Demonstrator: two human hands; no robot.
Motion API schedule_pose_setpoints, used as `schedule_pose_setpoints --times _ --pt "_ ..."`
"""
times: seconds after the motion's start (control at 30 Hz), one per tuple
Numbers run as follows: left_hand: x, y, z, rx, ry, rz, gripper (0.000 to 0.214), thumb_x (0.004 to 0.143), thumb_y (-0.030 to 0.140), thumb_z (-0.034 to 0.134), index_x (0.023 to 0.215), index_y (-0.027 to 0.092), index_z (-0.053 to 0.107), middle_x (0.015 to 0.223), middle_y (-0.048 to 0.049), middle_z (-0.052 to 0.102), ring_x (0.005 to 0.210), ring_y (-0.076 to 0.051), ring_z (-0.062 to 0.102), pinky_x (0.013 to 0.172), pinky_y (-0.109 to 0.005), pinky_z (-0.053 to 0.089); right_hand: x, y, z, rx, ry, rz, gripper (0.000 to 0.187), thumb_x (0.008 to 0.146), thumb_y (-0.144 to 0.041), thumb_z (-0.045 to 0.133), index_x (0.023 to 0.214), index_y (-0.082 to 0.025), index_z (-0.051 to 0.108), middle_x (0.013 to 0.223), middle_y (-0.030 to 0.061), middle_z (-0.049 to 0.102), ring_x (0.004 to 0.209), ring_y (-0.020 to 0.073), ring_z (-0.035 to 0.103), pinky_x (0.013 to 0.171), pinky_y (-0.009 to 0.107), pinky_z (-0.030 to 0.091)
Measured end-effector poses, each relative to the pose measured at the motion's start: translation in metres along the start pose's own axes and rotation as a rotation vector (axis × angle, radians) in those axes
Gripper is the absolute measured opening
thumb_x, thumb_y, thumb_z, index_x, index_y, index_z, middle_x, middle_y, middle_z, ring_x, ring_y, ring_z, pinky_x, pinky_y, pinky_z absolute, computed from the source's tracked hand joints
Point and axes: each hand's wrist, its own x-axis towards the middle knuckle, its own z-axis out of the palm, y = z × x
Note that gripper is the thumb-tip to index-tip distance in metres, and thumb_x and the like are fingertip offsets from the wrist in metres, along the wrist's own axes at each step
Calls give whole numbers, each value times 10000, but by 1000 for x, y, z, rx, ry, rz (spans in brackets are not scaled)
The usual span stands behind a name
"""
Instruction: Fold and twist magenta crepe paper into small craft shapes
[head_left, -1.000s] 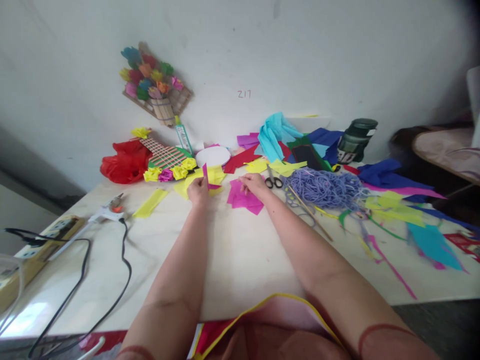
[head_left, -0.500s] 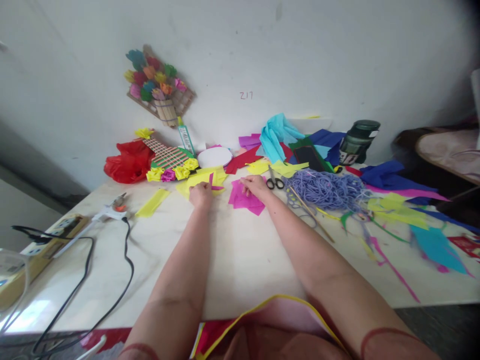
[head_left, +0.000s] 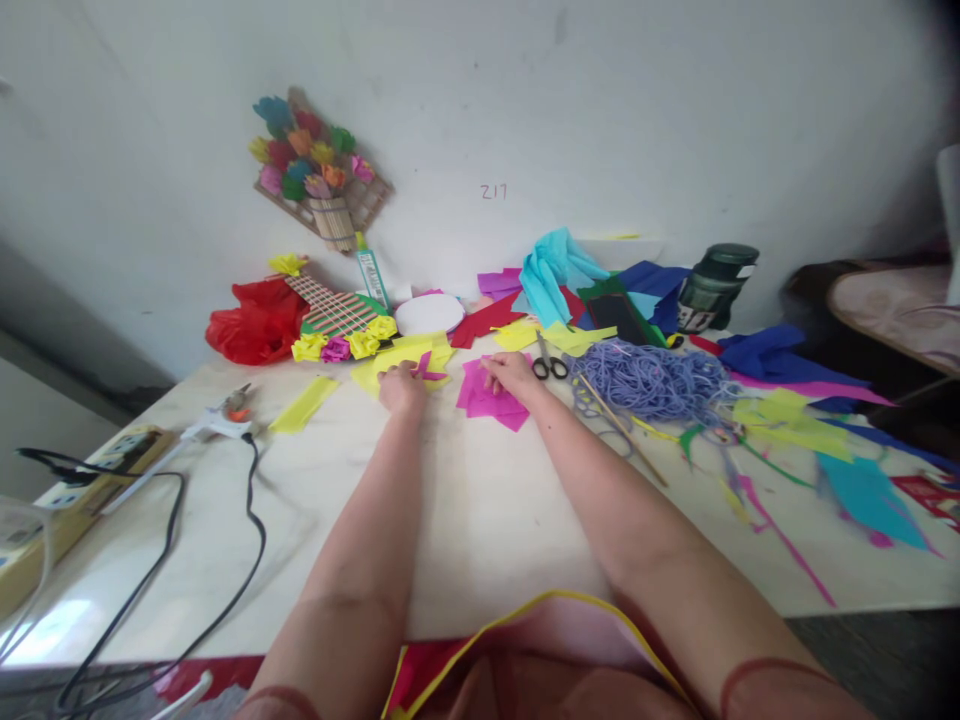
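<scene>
My left hand is over the yellow crepe paper, its fingers bent. A folded magenta paper strip sticks out at its thumb side, apparently held there. To the right, my right hand rests at the top of several overlapping magenta crepe paper pieces. Its thumb and fingers pinch the paper's upper edge, with the exact grip partly hidden. Black-handled scissors lie just right of this hand, blades pointing to the wall.
A purple yarn heap and a thin stick lie to the right. A dark green bottle stands behind. At left are a yellow paper strip, a glue gun with a black cord, and a power strip. Paper flowers decorate a lattice craft.
My left hand has loosened and flattened a little, its fingers reaching further left. The magenta strip beside it has tilted. My right hand stays on the magenta pieces.
</scene>
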Motion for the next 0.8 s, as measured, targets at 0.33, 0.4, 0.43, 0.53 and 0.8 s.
schedule_pose_setpoints --times 0.33,0.4,0.43,0.53,0.8 --pt "-3 4 -4 43 -25 65 206 770 215 536 841 240 728 1067 -124 582 1128 -341 431 875 -453 413 5 1 -7 -15 87 -21 202 827 -224 516 655 -156 596 463 -33 566 361 80 471 406 190 378" --pt "-6 6 -4 50 -7 63 202 778 218 530 831 230 724 1071 -136 574 1136 -346 425 891 -467 400 7 1 -10 -73 103 -29 200 819 -239 521 659 -155 606 462 -34 558 362 82 459 406 195 367" --pt "-7 6 -4 58 3 68 201 782 217 527 831 227 722 1075 -140 570 1138 -345 424 894 -472 397 7 0 -12 -111 107 -35 198 812 -247 528 659 -154 612 467 -33 559 363 81 452 405 197 361" --pt "-8 5 -2 86 35 115 205 784 221 523 850 228 718 1120 -137 554 1149 -341 416 906 -477 393 7 -2 -15 -252 105 -44 184 797 -261 547 688 -151 647 507 -19 593 394 87 464 433 203 374" --pt "-8 7 1 106 152 181 244 802 250 494 885 233 723 1160 -105 565 1139 -319 411 875 -445 393 3 -17 -21 -688 31 -138 119 739 -221 631 810 -193 722 905 41 726 836 167 640 689 225 447"
